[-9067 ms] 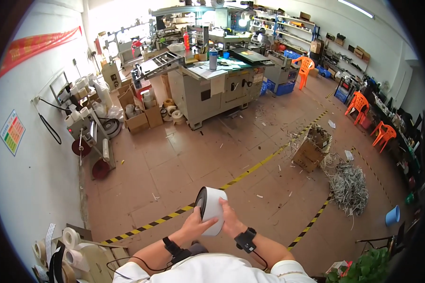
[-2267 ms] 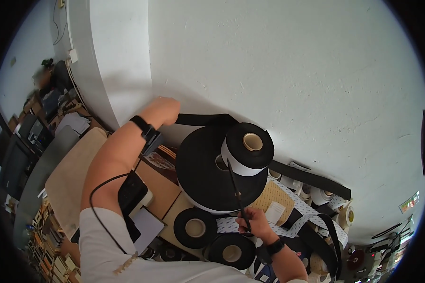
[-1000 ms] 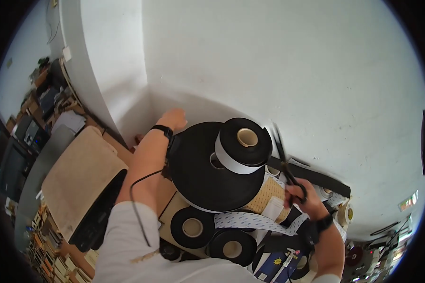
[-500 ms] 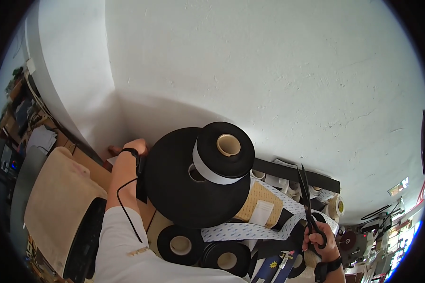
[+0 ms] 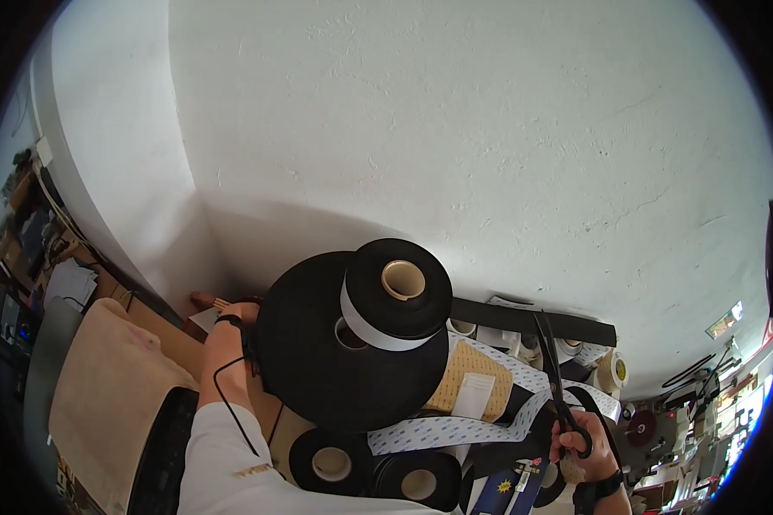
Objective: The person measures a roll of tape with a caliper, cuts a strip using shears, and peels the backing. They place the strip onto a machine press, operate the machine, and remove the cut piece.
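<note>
Black-handled scissors [image 5: 550, 360] point up toward the wall, their blades slightly apart. My right hand [image 5: 591, 446] grips them by the finger loops, low on the right. My left hand [image 5: 239, 312] reaches past the left edge of a large black roll [image 5: 305, 343] near the wall corner. Its fingers are mostly hidden and too small to make out. On top of the large roll rests a smaller black roll [image 5: 378, 300] with a white band and a cardboard core.
Several black rolls, among them one at the front [image 5: 328, 463], stand before the large roll. A patterned white strip [image 5: 447, 433] crosses the pile beside a tan sheet [image 5: 468, 378]. A long black strip [image 5: 541, 323] lies along the wall. Left is a cloth-covered object [image 5: 116, 378].
The pile and both arms sit slightly lower in the picture. My left hand is a little farther behind the large roll's edge; my right hand still holds the scissors.
</note>
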The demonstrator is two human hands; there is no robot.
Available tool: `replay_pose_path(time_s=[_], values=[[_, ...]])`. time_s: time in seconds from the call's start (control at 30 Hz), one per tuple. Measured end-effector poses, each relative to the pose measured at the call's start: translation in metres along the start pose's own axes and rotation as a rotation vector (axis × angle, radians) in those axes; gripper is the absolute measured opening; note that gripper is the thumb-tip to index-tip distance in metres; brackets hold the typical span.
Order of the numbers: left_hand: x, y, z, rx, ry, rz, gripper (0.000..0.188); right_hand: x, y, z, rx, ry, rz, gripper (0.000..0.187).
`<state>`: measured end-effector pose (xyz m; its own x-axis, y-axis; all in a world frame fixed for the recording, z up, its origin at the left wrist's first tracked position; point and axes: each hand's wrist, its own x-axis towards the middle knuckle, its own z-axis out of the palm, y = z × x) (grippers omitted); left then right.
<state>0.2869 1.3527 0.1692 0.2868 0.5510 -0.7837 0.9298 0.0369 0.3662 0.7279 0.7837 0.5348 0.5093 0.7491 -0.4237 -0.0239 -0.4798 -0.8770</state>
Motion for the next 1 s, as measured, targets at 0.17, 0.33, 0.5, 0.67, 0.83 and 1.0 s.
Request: replay_pose_path(time_s=[0.17, 0.33, 0.5, 0.67, 0.83, 1.0], values=[[-0.035, 0.045, -0.004, 0.219, 0.374, 0.171, 0.035, -0.001, -0.006, 0.003, -0.064, -0.007, -0.002, 0.042], [-0.088, 0.104, -0.09, 0.199, 1.088, 0.436, 0.023, 0.0, -0.007, 0.005, -0.017, -0.082, -0.025, 0.033], [-0.204, 0.227, -0.142, 0.28, 1.489, 0.744, 0.022, 0.002, -0.006, 0.007, -0.129, -0.094, -0.04, 0.043], [-0.346, 0.267, -0.121, 0.385, 1.637, 0.917, 0.012, 0.022, 0.001, 0.025, 0.051, -0.325, -0.103, 0.053], [-0.376, 0.244, -0.055, 0.392, 1.777, 1.069, 0.017, 0.067, 0.01, 0.074, 0.374, -0.871, -0.109, 0.058], [-0.363, 0.195, 0.079, 0.234, 1.834, 0.907, 0.031, 0.114, 0.002, 0.1, 0.374, -1.011, 0.056, 0.052]])
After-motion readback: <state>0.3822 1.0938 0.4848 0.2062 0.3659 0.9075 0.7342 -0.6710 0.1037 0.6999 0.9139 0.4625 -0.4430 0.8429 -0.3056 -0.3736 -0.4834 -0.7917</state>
